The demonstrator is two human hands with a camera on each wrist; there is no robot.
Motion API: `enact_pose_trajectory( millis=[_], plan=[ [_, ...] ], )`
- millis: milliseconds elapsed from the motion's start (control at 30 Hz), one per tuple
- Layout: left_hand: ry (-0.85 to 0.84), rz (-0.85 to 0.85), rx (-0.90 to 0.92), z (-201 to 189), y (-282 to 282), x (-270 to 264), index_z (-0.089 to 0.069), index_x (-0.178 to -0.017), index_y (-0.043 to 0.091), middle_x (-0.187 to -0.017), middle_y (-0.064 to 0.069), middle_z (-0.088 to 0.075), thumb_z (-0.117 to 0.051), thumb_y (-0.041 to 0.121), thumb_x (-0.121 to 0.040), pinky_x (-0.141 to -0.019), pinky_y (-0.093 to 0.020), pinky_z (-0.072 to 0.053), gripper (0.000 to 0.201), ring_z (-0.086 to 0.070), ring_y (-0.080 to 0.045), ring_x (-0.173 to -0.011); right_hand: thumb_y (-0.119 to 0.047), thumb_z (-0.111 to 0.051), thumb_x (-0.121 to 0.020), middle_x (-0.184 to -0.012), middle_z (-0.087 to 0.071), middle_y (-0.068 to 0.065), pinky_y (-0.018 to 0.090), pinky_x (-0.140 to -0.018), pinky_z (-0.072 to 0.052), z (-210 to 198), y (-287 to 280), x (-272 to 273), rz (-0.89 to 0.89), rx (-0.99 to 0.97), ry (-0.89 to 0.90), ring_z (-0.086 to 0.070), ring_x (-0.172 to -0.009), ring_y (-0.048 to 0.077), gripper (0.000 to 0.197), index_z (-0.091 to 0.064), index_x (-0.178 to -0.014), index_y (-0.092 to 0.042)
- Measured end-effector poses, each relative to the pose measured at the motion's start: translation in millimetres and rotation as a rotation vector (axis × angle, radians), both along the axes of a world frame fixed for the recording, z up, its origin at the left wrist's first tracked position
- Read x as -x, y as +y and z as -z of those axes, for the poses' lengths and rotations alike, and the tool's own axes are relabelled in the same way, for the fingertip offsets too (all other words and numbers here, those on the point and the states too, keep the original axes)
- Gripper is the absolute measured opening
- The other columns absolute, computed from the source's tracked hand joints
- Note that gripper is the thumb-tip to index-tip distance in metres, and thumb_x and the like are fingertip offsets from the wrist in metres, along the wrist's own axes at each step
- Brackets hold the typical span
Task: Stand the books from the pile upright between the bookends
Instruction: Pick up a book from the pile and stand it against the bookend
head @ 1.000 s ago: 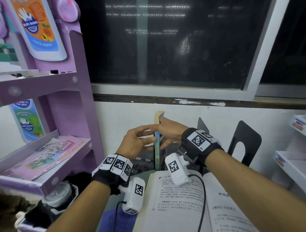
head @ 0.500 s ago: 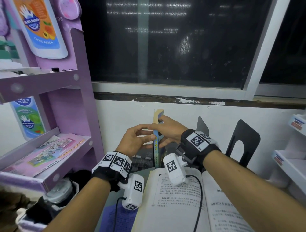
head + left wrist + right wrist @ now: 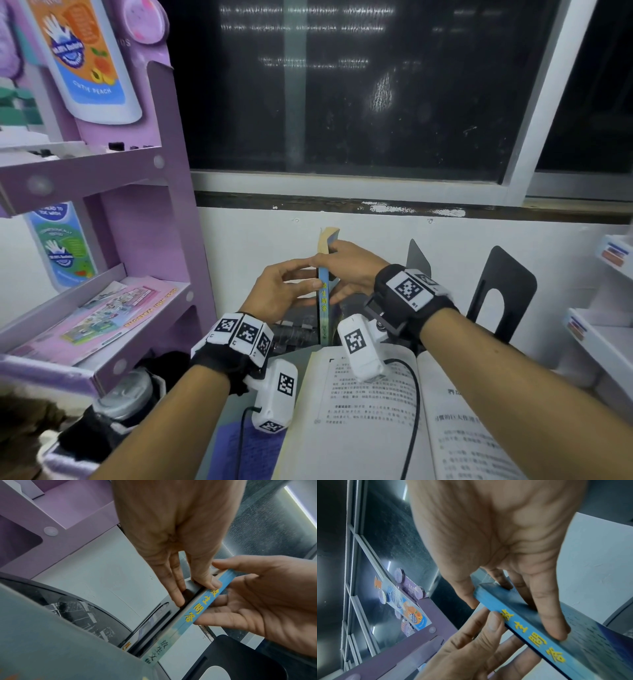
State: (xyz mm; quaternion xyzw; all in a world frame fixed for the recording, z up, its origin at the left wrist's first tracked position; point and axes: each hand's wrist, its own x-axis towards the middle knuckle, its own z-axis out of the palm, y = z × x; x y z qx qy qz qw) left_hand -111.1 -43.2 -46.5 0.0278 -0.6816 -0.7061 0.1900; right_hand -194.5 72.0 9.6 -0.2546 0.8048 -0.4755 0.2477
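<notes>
A thin blue book (image 3: pixel 323 308) with yellow characters on its spine stands upright near the wall, spine toward me. My right hand (image 3: pixel 337 270) grips it near the top, with the thumb on the left side and straight fingers (image 3: pixel 554 628) flat on the right cover. My left hand (image 3: pixel 310 274) is open beside it: its thumb touches the spine (image 3: pixel 193 614) and its straight fingers rest on a dark upright panel (image 3: pixel 190 593) at the book's left. Right of the book stand two black bookends (image 3: pixel 500 294), (image 3: pixel 418 257). An open book (image 3: pixel 359 411) lies in front.
A purple cardboard shelf unit (image 3: pixel 147 212) with leaflets stands close on the left. White trays (image 3: pixel 603 335) sit at the right edge. The white wall and a dark window (image 3: pixel 342 102) are right behind the bookends. Dark objects (image 3: pixel 294 334) lie left of the blue book.
</notes>
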Motion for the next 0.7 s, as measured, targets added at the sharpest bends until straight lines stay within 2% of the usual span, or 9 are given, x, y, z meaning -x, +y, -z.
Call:
enact_pose_trajectory(
  millis=[100,200,300,433,467,567,633,700],
  plan=[
    [0.001,-0.018,0.021,-1,1,-2,-0.067,-0.106,0.01,-0.097,-0.011,-0.07,-0.065,-0.006,-0.083,-0.066,-0.028,-0.058,0.028,-0.071,-0.018,-0.081,-0.036,-0.062,-0.09,-0.124,-0.057,0.013,0.052,-0.074,-0.059,0,2,-2,0.002,0.005,0.004,-0.07,-0.092,0.034,0.051,-0.045,-0.129,-0.008],
    [-0.021,-0.013,0.04,-3,2,-6,-0.065,-0.111,0.008,-0.099,-0.014,-0.069,-0.063,-0.006,-0.085,-0.065,-0.027,-0.058,0.03,-0.071,-0.02,-0.077,-0.041,-0.059,-0.092,-0.124,-0.055,0.009,0.047,-0.079,-0.059,1,5,-5,-0.013,0.0,-0.024,-0.069,-0.097,0.03,0.055,-0.041,-0.133,-0.008],
    [-0.088,-0.009,0.114,-4,1,-13,-0.062,-0.118,0.011,-0.105,-0.014,-0.07,-0.064,0.001,-0.087,-0.072,-0.033,-0.059,0.033,-0.071,-0.024,-0.082,-0.042,-0.058,-0.093,-0.12,-0.055,0.007,0.045,-0.085,-0.057,0,9,-10,-0.024,-0.027,-0.059,-0.067,-0.103,0.029,0.061,-0.037,-0.138,-0.008],
    [-0.204,-0.023,0.225,-8,2,-24,-0.06,-0.119,0.016,-0.1,-0.007,-0.069,-0.066,0.008,-0.088,-0.074,-0.036,-0.057,0.032,-0.068,-0.025,-0.09,-0.045,-0.055,-0.094,-0.144,-0.044,0.013,0.044,-0.094,-0.053,-9,22,-18,-0.047,-0.132,0.008,-0.059,-0.116,0.032,0.06,-0.04,-0.142,-0.012],
    [-0.232,-0.03,0.234,-10,3,-26,-0.059,-0.119,0.015,-0.097,-0.006,-0.068,-0.065,0.008,-0.089,-0.074,-0.036,-0.057,0.031,-0.067,-0.024,-0.089,-0.046,-0.053,-0.095,-0.146,-0.041,0.014,0.042,-0.095,-0.052,-13,27,-21,-0.05,-0.16,0.021,-0.057,-0.117,0.033,0.061,-0.038,-0.144,-0.013],
    [-0.3,-0.046,0.282,-16,5,-34,-0.058,-0.12,0.012,-0.094,-0.004,-0.065,-0.062,0.006,-0.091,-0.069,-0.03,-0.056,0.03,-0.063,-0.021,-0.085,-0.049,-0.051,-0.095,-0.144,-0.042,0.015,0.039,-0.094,-0.052,-25,47,-32,-0.073,-0.252,0.077,-0.057,-0.103,0.029,0.067,-0.032,-0.148,-0.011],
    [-0.327,-0.044,0.297,-20,10,-40,-0.056,-0.122,0.01,-0.09,0.001,-0.065,-0.058,0.003,-0.093,-0.059,-0.022,-0.052,0.03,-0.062,-0.014,-0.078,-0.048,-0.048,-0.097,-0.143,-0.043,0.014,0.039,-0.096,-0.051,-31,64,-38,-0.096,-0.313,0.122,-0.056,-0.112,0.03,0.066,-0.031,-0.148,-0.012],
    [-0.367,-0.033,0.342,-23,18,-48,-0.055,-0.121,0.013,-0.092,0.003,-0.064,-0.06,0.012,-0.093,-0.058,-0.02,-0.047,0.028,-0.059,-0.011,-0.077,-0.047,-0.047,-0.098,-0.141,-0.045,0.011,0.041,-0.099,-0.05,-36,83,-47,-0.106,-0.375,0.173,-0.052,-0.121,0.031,0.062,-0.033,-0.147,-0.012]
  ],
)
